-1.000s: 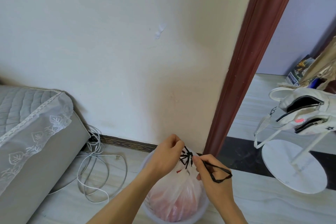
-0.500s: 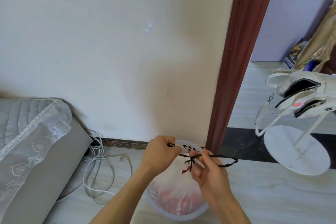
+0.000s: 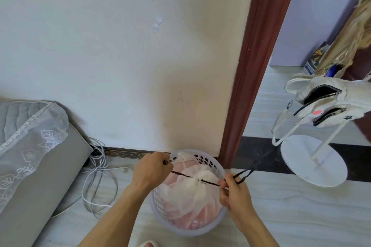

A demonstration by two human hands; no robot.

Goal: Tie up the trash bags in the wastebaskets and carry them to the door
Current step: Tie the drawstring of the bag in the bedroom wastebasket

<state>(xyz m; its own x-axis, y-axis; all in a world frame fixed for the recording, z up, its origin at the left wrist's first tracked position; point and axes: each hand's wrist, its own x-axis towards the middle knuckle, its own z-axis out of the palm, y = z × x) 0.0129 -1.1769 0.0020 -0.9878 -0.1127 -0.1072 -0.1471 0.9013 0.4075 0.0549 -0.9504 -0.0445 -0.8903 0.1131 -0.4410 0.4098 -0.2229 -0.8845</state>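
A round white perforated wastebasket point(image 3: 212, 163) stands on the floor against the wall beside the door frame. Inside it sits a translucent white trash bag point(image 3: 188, 196) with pinkish contents, its mouth gathered at the middle. A black drawstring point(image 3: 183, 175) runs taut across the gathered mouth. My left hand point(image 3: 151, 169) grips one end of the string at the basket's left rim. My right hand point(image 3: 233, 191) pinches the other end at the right rim, and a black loop sticks out beyond its fingers.
A grey sofa with a lace cover point(image 3: 34, 146) fills the left. White cables point(image 3: 98, 182) lie coiled on the floor between sofa and basket. The brown door frame point(image 3: 253, 66) rises just right of the basket. A white stand point(image 3: 313, 158) carrying a white bag point(image 3: 329, 100) is in the doorway.
My hands have pulled apart, left hand to the left and right hand to the right. The black drawstring is now stretched straight and the bag's mouth has drawn tighter.
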